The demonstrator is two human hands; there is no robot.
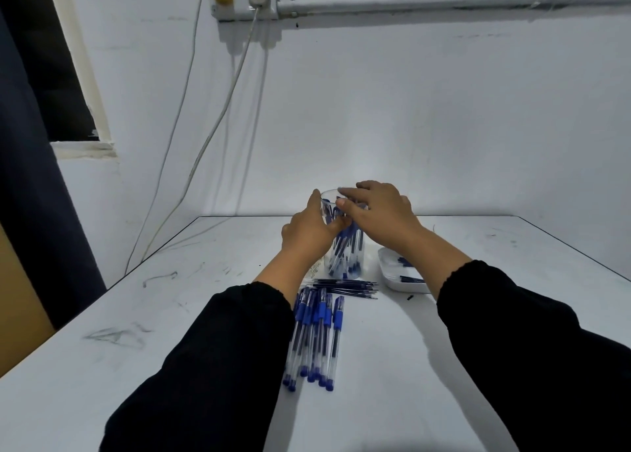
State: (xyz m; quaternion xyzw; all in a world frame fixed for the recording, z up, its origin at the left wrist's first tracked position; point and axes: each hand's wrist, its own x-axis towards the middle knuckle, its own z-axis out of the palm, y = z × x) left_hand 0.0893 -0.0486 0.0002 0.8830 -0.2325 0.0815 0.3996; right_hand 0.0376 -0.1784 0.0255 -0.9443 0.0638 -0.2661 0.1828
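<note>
A clear plastic cup (345,263) full of blue pens stands upright at the middle of the white table (170,332). My left hand (309,229) grips the cup's left side, thumb across its front. Over the cup's rim my right hand (379,209) has its fingers curled down among the pen tops; whether it pinches a pen is hidden. A row of several blue-capped pens (316,335) lies in front of the cup. A bunch of dark ink refills (345,286) lies across just behind the pens.
A white tray (392,275) holding dark pen parts sits right of the cup, partly under my right forearm. Small pale bits (316,270) lie left of the cup. The wall is close behind, with cables (205,137) hanging from a socket strip at the left.
</note>
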